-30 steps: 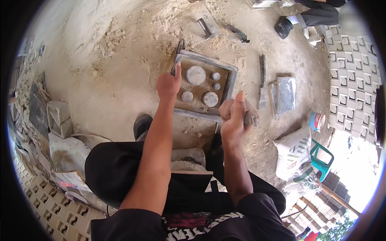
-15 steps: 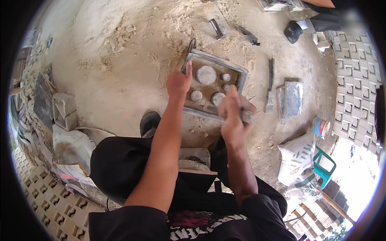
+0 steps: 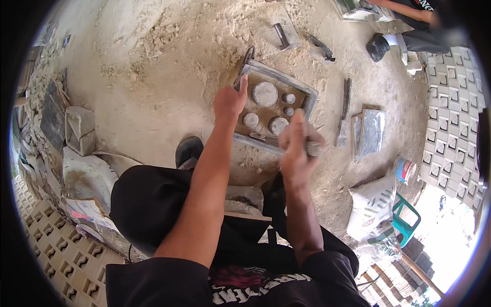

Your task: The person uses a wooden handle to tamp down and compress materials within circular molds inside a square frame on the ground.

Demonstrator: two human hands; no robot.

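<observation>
A grey rectangular mould frame [image 3: 284,77] lies on the ground in front of me, with wet-looking sand-coloured material and several round discs inside, the largest disc [image 3: 265,94] toward the far left. My left hand [image 3: 230,102] is closed on its left side, thumb stretched along the rim, near a metal loop handle [image 3: 248,53]. Over the near right corner, my right hand [image 3: 299,146] is wrapped round a hand tool with a thin grey blade [image 3: 260,137]. That blade reaches left along the near inner edge. Motion blurs the right hand, and its fingers hide the tool's grip.
Beyond the frame lie a short metal tube [image 3: 281,37] and a dark bar [image 3: 346,98]. Flat grey slabs [image 3: 372,132], a white sack [image 3: 372,207], a small tub [image 3: 404,170] and a green stool [image 3: 407,220] stand right. Another person's shoe [image 3: 378,47] is far right. Stacked patterned blocks [image 3: 450,128] line the right side.
The view has shifted slightly. My left hand keeps its grip on the frame; my right hand stays over the near right corner, still blurred. More of the other person's arm shows at the top right.
</observation>
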